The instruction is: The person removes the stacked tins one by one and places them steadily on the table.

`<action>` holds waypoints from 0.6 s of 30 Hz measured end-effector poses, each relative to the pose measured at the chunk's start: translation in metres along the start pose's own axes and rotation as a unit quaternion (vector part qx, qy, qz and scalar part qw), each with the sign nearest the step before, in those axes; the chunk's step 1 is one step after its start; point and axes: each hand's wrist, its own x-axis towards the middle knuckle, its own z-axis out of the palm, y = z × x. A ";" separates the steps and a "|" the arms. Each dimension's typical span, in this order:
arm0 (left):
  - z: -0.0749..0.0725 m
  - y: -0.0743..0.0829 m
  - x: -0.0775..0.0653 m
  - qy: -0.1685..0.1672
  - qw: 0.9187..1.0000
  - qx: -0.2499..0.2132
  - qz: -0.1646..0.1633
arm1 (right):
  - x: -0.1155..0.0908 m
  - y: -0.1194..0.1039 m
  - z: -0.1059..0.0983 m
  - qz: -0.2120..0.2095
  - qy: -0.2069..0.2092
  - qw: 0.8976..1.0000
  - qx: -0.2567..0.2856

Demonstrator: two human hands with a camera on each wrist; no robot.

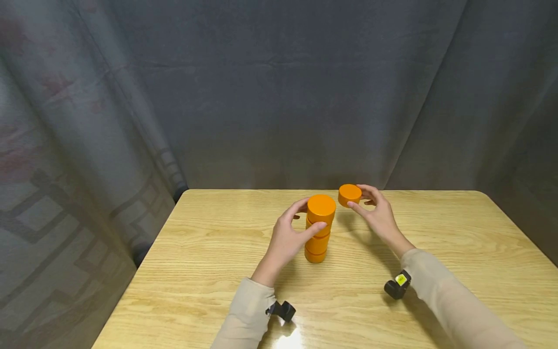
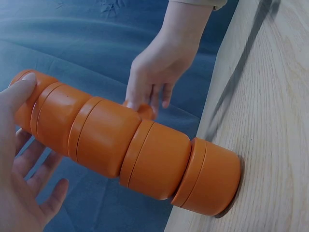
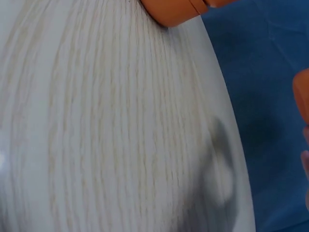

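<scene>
"The glossy orange stack of round, jar-like pieces (image 1: 317,244): where is it, and what surrounds it?"

"Largest first. A grey cloth curtain (image 1: 279,97) hangs behind. Before it spreads the pale, wood-grained tabletop (image 1: 196,271), with two beige fabric sleeves (image 1: 248,308) reaching over it. The stack stands upright on the tabletop; the left wrist view shows five pieces, slightly out of line."

"And the hands?"

"The left hand (image 1: 285,237) grips the stack's upper part, thumb in front and fingers behind. The right hand (image 1: 378,218) pinches something between thumb and fingers."

"Which is?"

"A short, glossy orange cylinder (image 1: 349,194), held above the tabletop just right of the stack's top, apart from it."

"Anything smaller?"

"A yellow label (image 1: 401,279) at the right cuff."
</scene>
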 end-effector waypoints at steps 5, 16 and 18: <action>0.000 0.000 0.000 0.000 1.000 0.000 -0.001 | 0.003 0.009 0.003 0.012 -0.014 1.000 -0.001; 0.000 -0.003 0.001 -0.002 1.000 -0.003 -0.003 | 0.004 0.024 0.009 0.026 -0.054 0.998 -0.016; 0.000 -0.002 0.001 -0.002 1.000 -0.004 -0.004 | 0.004 0.027 0.009 0.036 -0.061 0.997 -0.018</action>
